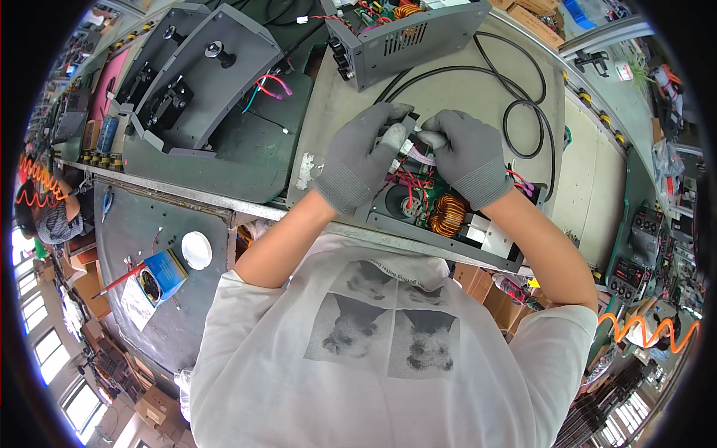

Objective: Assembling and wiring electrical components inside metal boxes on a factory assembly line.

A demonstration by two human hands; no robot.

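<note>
Both my hands wear grey gloves and meet above an open grey metal chassis (pixel 448 243) in front of me. My left hand (pixel 362 153) is closed, thumb and fingers pinching a small white connector (pixel 407 146). Close to it, my right hand (pixel 467 157) is closed at the same wiring, its fingertips partly hiding what they grip. A bundle of pale purple wires (pixel 423 157) runs between the hands. Below them in the chassis sit a copper-wound coil (pixel 448 216), a green circuit board, a round fan-like part (pixel 404 201) and red wires.
A second open unit (pixel 407 45) stands at the back, its black cable (pixel 515 112) looping to the right. Bent grey panels (pixel 202 82) with black fittings lie at the left. On the lower-left table are a blue box (pixel 163 276) and a white round lid (pixel 196 250).
</note>
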